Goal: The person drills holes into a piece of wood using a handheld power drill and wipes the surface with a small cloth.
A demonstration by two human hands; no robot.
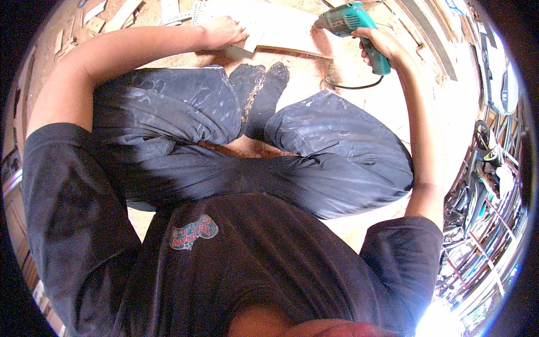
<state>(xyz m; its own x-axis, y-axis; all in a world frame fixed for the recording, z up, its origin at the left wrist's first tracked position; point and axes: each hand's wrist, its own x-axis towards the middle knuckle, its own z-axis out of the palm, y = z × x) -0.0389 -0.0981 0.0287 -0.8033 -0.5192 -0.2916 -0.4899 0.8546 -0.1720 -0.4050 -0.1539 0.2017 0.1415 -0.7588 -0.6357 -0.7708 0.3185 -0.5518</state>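
I squat on a dusty floor in dark dusty trousers and dark socks. My right hand (377, 44) grips the handle of a teal electric drill (353, 25), held at the upper right with its nose pointing left toward a white board (281, 28). A black cord (351, 86) loops from the drill's handle down onto the floor. My left hand (222, 31) rests flat on the left part of that white board, fingers spread, pressing it to the ground. The drill's tip sits just above the board's right edge; whether it touches is unclear.
Loose wood offcuts (120, 17) and strips lie on the floor at the upper left. Long planks and battens (426, 28) lean at the upper right. Metal frames and clutter (483, 185) crowd the right side. Sawdust covers the ground around my feet (264, 95).
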